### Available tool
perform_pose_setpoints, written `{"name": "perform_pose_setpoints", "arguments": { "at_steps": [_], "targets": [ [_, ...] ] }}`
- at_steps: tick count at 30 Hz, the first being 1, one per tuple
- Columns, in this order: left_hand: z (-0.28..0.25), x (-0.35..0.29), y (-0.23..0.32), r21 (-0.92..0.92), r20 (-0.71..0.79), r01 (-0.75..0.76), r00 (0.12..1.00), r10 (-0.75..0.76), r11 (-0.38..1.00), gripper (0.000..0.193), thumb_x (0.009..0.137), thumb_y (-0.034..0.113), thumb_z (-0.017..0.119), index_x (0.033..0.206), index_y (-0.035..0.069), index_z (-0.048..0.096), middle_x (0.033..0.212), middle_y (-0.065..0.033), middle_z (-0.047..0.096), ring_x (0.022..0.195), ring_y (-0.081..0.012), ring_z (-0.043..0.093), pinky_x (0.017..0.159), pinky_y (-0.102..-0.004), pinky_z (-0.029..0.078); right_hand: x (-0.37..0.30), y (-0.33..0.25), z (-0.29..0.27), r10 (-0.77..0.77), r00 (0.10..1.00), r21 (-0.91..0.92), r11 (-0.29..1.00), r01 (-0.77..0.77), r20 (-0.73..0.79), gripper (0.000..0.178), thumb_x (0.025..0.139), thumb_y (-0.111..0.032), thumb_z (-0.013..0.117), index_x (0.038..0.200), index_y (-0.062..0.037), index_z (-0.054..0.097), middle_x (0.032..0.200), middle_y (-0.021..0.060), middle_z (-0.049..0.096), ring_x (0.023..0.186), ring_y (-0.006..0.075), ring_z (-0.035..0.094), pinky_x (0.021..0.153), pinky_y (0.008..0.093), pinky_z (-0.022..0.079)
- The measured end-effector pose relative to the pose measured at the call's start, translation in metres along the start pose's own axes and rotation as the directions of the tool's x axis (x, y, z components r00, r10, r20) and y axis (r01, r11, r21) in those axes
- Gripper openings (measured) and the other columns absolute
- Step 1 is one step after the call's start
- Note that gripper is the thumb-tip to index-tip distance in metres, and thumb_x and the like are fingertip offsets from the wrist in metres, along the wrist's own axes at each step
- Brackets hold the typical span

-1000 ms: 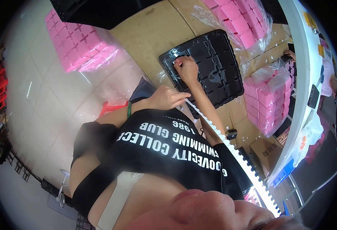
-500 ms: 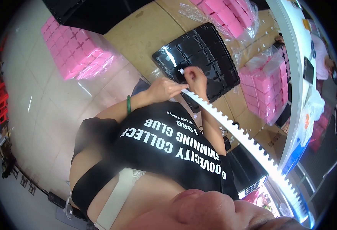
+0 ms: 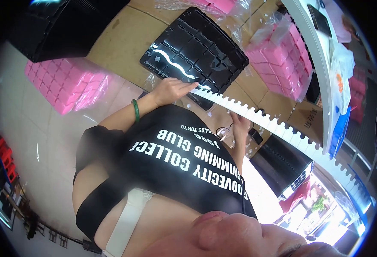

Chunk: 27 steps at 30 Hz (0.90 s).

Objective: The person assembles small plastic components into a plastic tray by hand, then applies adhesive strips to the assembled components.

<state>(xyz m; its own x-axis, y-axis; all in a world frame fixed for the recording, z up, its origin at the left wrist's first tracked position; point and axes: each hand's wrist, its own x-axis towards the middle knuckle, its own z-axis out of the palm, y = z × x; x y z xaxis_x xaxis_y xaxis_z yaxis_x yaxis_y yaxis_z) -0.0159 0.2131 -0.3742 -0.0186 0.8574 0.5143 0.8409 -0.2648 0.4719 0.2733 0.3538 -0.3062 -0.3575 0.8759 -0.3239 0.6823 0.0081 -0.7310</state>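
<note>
We see the white tabletop [image 3: 319, 51] along the right side, and a large black box [image 3: 68, 30] at the far left. Blocks of pink foam in clear plastic stand on both sides: the left foam stack [image 3: 66, 83] by that box, the right foam stack [image 3: 278, 62] beside the tabletop. Between them, on brown sheeting [image 3: 126, 49], lies a black moulded plastic tray [image 3: 197, 45]. The long white toothed strip [image 3: 278, 128] runs from the tray's near edge toward the near right. Our left hand [image 3: 173, 91] pinches its left end, the grip closed with thumb against fingers. Our right hand [image 3: 240, 127] is just under the strip, partly hidden; we cannot tell its grip. A green bracelet [image 3: 136, 110] circles our left wrist. A small whitish square [image 3: 157, 59] lies at the tray's left.
</note>
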Motion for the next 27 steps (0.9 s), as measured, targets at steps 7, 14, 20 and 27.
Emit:
{"name": "perform_pose_setpoints", "arguments": {
  "at_steps": [7, 14, 20, 27],
  "targets": [
    [0.013, 0.004, 0.001, -0.033, 0.011, -0.029, 0.999, 0.030, 0.999, 0.035, 0.076, 0.011, 0.058, 0.110, 0.008, 0.066, 0.074, 0.0001, 0.067, 0.061, -0.0135, 0.063, 0.056, -0.0260, 0.048, 0.043, -0.064, 0.087, -0.270, 0.804, 0.546, 0.834, -0.080, 0.529, 0.021, 0.091, -0.011, 0.059, 0.109, -0.0014, 0.065, 0.100, 0.0062, 0.067, 0.092, 0.0119, 0.063, 0.086, 0.0242, 0.048],
    [0.011, 0.013, -0.006, -0.110, -0.001, 0.006, 1.000, -0.006, 0.994, 0.031, 0.076, 0.012, 0.060, 0.105, 0.009, 0.067, 0.072, -0.0005, 0.066, 0.059, -0.0142, 0.063, 0.054, -0.0263, 0.050, 0.064, -0.041, 0.081, -0.291, 0.747, 0.584, 0.796, -0.158, 0.597, 0.034, 0.084, -0.019, 0.065, 0.109, 0.0032, 0.061, 0.106, 0.0101, 0.065, 0.100, 0.0159, 0.062, 0.091, 0.0274, 0.048],
    [0.014, 0.029, -0.013, -0.135, -0.001, 0.119, 0.993, -0.120, 0.984, 0.028, 0.076, 0.011, 0.061, 0.103, 0.009, 0.068, 0.073, -0.0019, 0.066, 0.060, -0.0160, 0.064, 0.054, -0.0264, 0.051, 0.105, -0.037, 0.052, -0.227, 0.830, 0.566, 0.815, -0.125, 0.510, 0.021, 0.082, -0.003, 0.061, 0.102, 0.0004, 0.063, 0.094, 0.0040, 0.065, 0.086, 0.0104, 0.059, 0.079, 0.0225, 0.046],
    [0.027, 0.048, -0.018, -0.228, 0.106, 0.125, 0.989, -0.103, 0.966, 0.026, 0.077, 0.013, 0.062, 0.103, 0.009, 0.068, 0.073, -0.0036, 0.067, 0.062, -0.0169, 0.065, 0.057, -0.0296, 0.053, 0.216, -0.008, 0.031, -0.157, 0.987, -0.004, 0.988, 0.157, -0.039, 0.007, 0.082, -0.007, 0.064, 0.086, -0.0019, 0.067, 0.076, 0.0015, 0.065, 0.073, 0.0088, 0.058, 0.066, 0.0250, 0.046]
  ]
}}
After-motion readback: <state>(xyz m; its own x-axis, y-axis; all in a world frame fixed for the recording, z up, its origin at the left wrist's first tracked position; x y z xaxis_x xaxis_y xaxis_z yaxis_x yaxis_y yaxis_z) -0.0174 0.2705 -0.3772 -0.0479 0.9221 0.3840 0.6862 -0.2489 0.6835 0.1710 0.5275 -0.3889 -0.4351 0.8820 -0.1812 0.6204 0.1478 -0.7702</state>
